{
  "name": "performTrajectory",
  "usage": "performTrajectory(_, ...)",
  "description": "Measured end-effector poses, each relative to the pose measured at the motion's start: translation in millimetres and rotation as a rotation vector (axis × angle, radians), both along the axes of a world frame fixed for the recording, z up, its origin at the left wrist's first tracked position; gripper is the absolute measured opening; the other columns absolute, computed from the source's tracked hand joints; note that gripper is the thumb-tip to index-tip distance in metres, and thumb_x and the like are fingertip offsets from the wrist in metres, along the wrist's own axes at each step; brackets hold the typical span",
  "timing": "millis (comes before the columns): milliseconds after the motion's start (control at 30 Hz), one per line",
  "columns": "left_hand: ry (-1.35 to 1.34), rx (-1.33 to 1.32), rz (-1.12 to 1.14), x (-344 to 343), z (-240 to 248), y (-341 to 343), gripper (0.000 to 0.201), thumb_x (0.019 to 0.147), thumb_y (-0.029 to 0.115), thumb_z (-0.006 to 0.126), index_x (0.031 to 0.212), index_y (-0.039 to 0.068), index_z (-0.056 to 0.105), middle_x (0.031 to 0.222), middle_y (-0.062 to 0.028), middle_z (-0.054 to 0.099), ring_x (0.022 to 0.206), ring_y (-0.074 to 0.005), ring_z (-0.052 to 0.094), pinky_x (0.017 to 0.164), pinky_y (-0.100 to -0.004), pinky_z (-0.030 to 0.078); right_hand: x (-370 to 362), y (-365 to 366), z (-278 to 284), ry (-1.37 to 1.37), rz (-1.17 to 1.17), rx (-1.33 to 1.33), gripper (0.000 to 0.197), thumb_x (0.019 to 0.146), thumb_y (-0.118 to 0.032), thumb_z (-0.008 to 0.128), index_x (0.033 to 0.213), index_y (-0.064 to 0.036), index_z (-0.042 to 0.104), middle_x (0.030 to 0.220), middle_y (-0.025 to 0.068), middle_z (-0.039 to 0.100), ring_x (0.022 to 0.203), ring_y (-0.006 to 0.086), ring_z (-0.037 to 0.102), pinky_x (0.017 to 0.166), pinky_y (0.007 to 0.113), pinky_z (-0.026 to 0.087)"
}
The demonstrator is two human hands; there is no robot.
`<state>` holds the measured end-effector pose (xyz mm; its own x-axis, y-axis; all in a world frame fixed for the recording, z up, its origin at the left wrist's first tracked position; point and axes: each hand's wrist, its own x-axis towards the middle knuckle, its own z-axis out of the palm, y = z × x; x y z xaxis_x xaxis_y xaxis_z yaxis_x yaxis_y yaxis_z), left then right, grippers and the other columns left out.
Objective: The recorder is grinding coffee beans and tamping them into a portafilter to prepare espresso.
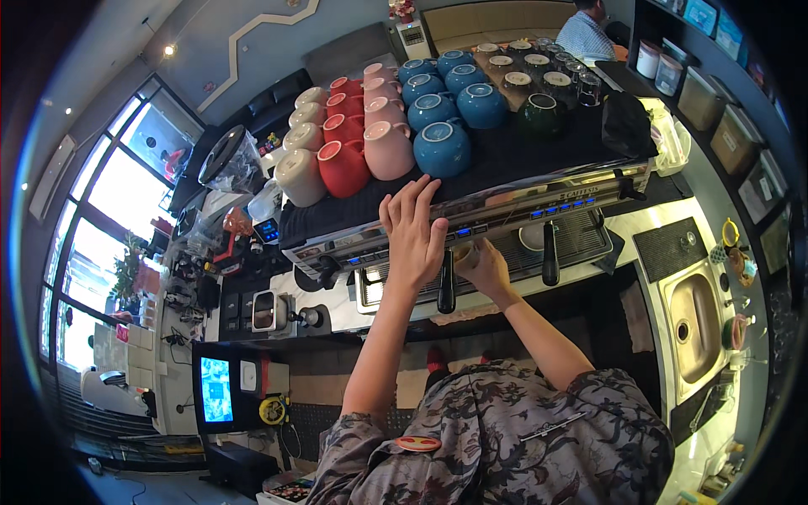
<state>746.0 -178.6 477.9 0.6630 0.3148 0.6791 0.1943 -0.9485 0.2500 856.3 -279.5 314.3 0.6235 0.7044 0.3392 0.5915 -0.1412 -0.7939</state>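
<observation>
Beneath the front of the coffee machine, a small pale vessel appears to be grasped by the right hand, whose fingers are curled against its right side; how firmly it is clenched cannot be told, as the inner side of the grip is partly hidden. The vessel is placed to the left of that hand, just beside a black handle, and the narrow space between handle and hand is judged to be the relation on which any shift of the vessel turns. The right hand is the nearer one, while the left hand is set higher and farther left, its fingers extended and nothing held, with the fingertips laid at the machine's upper front edge. The vessel's long axis and the way its mouth is turned cannot be made out; the black handle, by contrast, is pointed toward the wearer, its length run outward from the machine. Farther right, a second handle is seen in much the same direction, and a light cup is stood behind it on the drip tray. Above, blue mugs, pink mugs and red mugs are ranked upside down.
</observation>
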Motion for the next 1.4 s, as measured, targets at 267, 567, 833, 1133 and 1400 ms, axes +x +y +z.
performTrajectory(267,-0.061,-0.114,-0.026,-0.2,11.4,-2.0,0.045,0.099,0.034,0.032,0.125,0.005,0.055,0.130,-0.0120,0.053,0.125,-0.0293,0.043,0.111,-0.0449,0.017,-3.8,6.2,-18.9,0.122,0.014,0.044,0.064,0.067,-0.024,0.082,0.118,-0.0075,0.047,0.089,0.0120,0.067,0.080,0.0321,0.067,0.071,0.041,0.051)
performTrajectory(567,-0.017,-0.061,-0.002,-0.5,11.1,-1.9,0.056,0.101,0.040,0.020,0.125,0.005,0.056,0.131,-0.0133,0.053,0.124,-0.0305,0.041,0.110,-0.0427,0.018,-4.6,3.3,-26.8,-0.057,-0.043,0.110,0.085,0.066,-0.027,0.085,0.134,-0.0063,0.037,0.126,0.0186,0.054,0.111,0.0370,0.058,0.085,0.042,0.051)
performTrajectory(833,-0.026,-0.075,0.000,-0.2,11.8,-1.9,0.056,0.102,0.040,0.021,0.126,0.005,0.056,0.131,-0.0129,0.054,0.123,-0.0307,0.042,0.110,-0.0422,0.018,-13.0,3.8,-37.6,-0.104,-0.120,0.091,0.091,0.064,-0.030,0.086,0.133,-0.0017,0.034,0.123,0.0176,0.050,0.107,0.0374,0.057,0.080,0.039,0.054)
performTrajectory(1133,-0.022,-0.054,0.018,-1.1,12.4,-5.4,0.057,0.102,0.041,0.021,0.126,0.005,0.056,0.131,-0.0129,0.054,0.124,-0.0305,0.043,0.111,-0.0442,0.019,-21.1,5.6,-37.1,0.248,-0.152,-0.074,0.087,0.064,-0.029,0.086,0.126,-0.0036,0.031,0.120,0.0164,0.050,0.110,0.0344,0.056,0.085,0.040,0.050)
performTrajectory(1400,-0.024,-0.029,0.023,0.3,12.1,-5.7,0.056,0.102,0.041,0.022,0.126,0.005,0.057,0.130,-0.0129,0.054,0.123,-0.0308,0.044,0.110,-0.0444,0.020,-22.1,8.7,-60.0,0.234,-0.156,-0.043,0.078,0.069,-0.034,0.082,0.121,-0.0045,0.031,0.116,0.0170,0.051,0.103,0.0360,0.060,0.086,0.042,0.051)
